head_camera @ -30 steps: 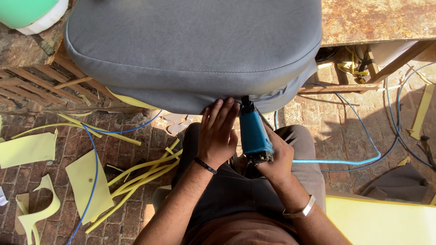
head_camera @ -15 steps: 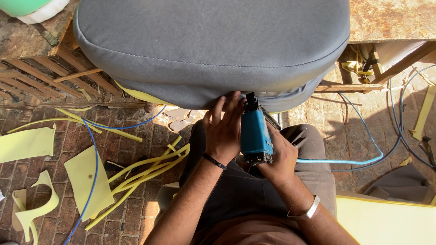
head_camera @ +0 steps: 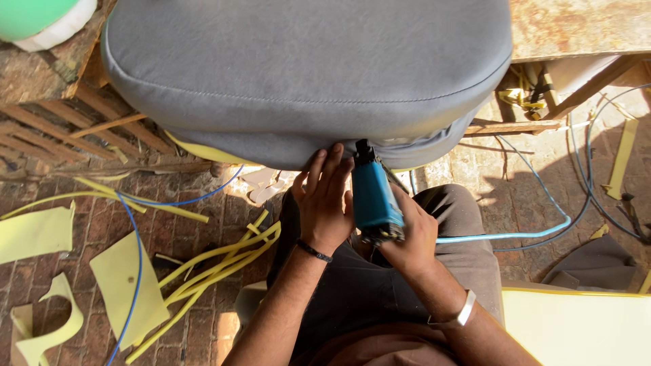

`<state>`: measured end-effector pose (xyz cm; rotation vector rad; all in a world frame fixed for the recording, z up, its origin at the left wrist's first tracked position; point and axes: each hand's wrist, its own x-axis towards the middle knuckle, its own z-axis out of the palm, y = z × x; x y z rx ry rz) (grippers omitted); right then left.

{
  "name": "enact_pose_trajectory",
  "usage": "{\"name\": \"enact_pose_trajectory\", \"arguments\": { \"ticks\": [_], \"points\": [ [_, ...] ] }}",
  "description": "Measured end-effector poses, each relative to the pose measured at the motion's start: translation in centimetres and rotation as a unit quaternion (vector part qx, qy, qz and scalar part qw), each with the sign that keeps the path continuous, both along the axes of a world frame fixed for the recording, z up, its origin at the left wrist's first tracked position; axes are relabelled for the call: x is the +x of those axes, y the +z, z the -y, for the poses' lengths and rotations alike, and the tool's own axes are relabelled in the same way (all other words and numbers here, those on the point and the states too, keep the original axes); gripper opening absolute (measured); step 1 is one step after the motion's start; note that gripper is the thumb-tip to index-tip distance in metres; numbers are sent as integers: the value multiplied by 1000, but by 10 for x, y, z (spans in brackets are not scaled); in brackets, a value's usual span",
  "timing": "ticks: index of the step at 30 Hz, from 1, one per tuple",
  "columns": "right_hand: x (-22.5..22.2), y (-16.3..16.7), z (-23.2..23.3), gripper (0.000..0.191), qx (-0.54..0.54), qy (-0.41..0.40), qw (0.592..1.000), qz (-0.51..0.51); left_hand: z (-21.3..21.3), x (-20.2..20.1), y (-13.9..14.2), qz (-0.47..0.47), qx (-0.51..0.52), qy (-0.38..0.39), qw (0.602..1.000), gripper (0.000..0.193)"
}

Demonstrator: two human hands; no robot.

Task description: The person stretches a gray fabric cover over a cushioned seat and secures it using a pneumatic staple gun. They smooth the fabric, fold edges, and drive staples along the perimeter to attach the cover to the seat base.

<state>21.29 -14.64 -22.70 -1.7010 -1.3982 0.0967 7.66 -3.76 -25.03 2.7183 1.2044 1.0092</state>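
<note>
A sunlit brick floor (head_camera: 203, 203) runs under everything, littered on its left side with yellow foam offcuts (head_camera: 122, 285) and long yellow strips (head_camera: 217, 261). A large grey cushion (head_camera: 305, 74) fills the top of the view, its stitched seam curving across the front, with a sliver of yellow foam showing under its lower left edge. At the upper right sits a worn wooden table (head_camera: 576, 27); at the upper left, a slatted wooden frame (head_camera: 61, 129) lies on the floor. A blue hose (head_camera: 132, 271) crosses the offcuts on the left, and a paler blue hose (head_camera: 515, 234) trails off to the right from behind the hands. The person sits with dark trousers below the cushion. The left hand (head_camera: 325, 200), a black band at its wrist, lies flat with fingers spread against the cushion's lower edge, holding nothing closed. The right hand (head_camera: 407, 237), a silver bangle on that wrist, is wrapped around a teal staple gun (head_camera: 373, 196), whose black nose touches the cushion's underside just beside the left fingertips.
</note>
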Motion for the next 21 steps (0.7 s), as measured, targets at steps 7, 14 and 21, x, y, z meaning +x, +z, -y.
{"name": "enact_pose_trajectory", "arguments": {
  "ticks": [7, 14, 21],
  "points": [
    [70, -11, 31, 24, 51, -31, 998, -9, 18, 56, 3, -24, -33, -7, 999, 80],
    [116, -29, 36, 32, 24, -11, 974, -225, 20, 104, -12, -84, -34, 24, 996, 88],
    [127, -21, 28, 36, -53, -18, 971, -231, 14, 96, -21, -54, -36, 2, 998, 86]
  ]
}}
